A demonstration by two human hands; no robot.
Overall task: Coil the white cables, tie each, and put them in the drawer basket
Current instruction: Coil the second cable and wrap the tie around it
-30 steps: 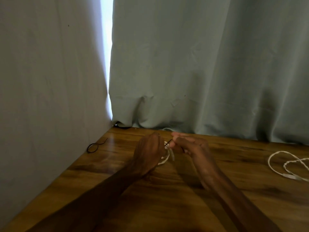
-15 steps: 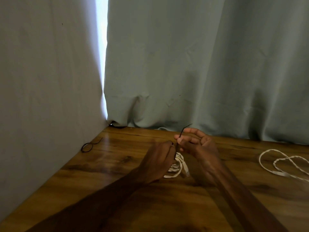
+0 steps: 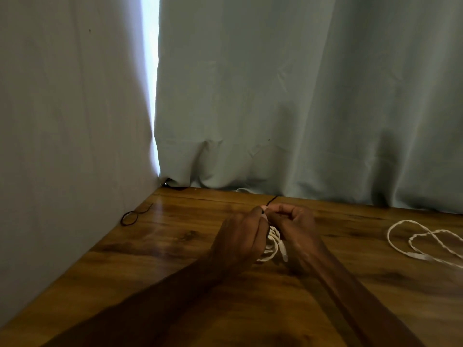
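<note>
I see the wood bench (image 3: 175,246) with a loose white cable (image 3: 426,241), cut off at the right edge. My left hand (image 3: 240,236) has its grip curled round the coiled white cable (image 3: 274,246), mostly hidden between my hands. My right hand (image 3: 293,226) pinches a thin black tie (image 3: 271,200).

2 white cables: coiled cable (image 3: 274,242), loose cable (image 3: 423,242). 2 black ties: left tie (image 3: 129,218), held tie (image 3: 272,199). 2 hands: left hand (image 3: 240,236), right hand (image 3: 294,221).

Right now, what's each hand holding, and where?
Left hand grips the coiled white cable near its top; right hand pinches the black tie below its free end.
</note>
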